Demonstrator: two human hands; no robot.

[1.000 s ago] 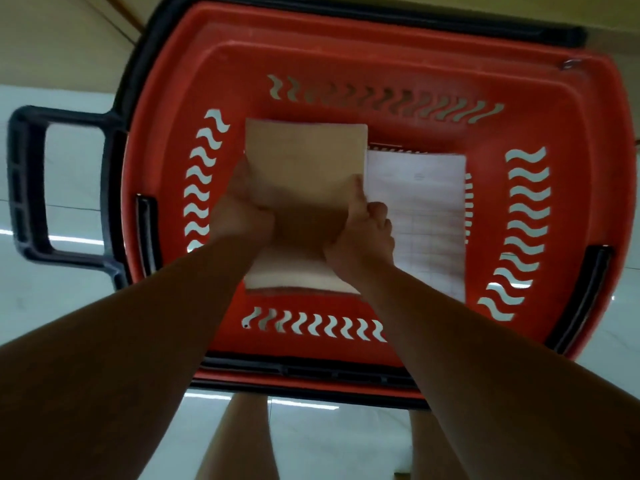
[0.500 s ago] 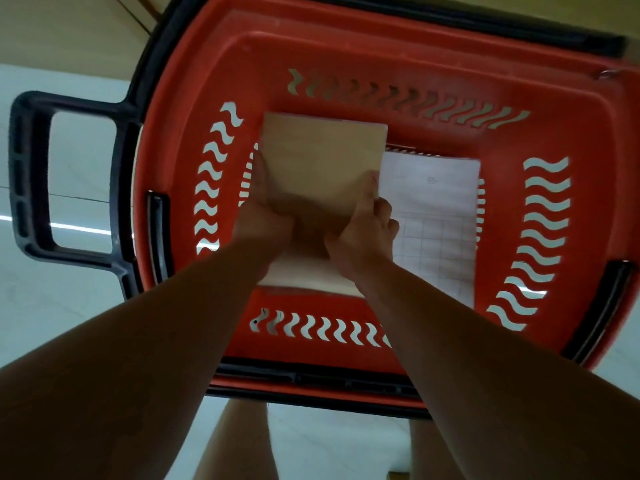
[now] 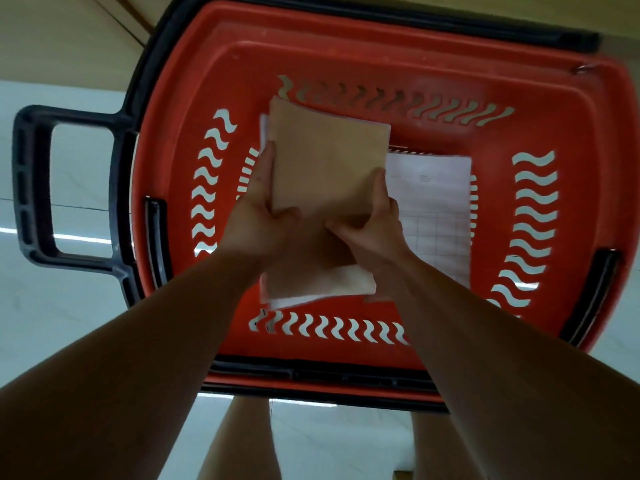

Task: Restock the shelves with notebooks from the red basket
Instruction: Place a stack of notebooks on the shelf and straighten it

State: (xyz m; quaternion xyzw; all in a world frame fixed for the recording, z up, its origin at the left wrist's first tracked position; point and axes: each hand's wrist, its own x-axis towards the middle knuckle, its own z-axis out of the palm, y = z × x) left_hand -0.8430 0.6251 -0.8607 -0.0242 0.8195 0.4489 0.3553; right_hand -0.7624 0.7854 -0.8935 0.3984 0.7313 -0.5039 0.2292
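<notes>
A red basket (image 3: 363, 46) with a black rim stands on the floor right below me. Inside it, both hands hold a stack of notebooks with a tan cover (image 3: 329, 157) on top. My left hand (image 3: 256, 216) grips the stack's left edge, thumb on the cover. My right hand (image 3: 374, 223) grips its right edge, thumb on top as well. The stack is tilted and lifted a little off a white sheet beneath it. A white notebook with a printed grid (image 3: 436, 209) lies flat on the basket floor to the right.
The basket's black pull handle (image 3: 33, 188) sticks out to the left. Two folded black carry handles (image 3: 156, 244) lie along its side walls. Pale glossy floor (image 3: 52, 306) surrounds the basket, a beige surface (image 3: 62, 36) lies beyond it, and my legs show below.
The tan-covered stack has risen and turned slightly clockwise in both hands, uncovering white pages under its near and left edges. The view has shifted a bit.
</notes>
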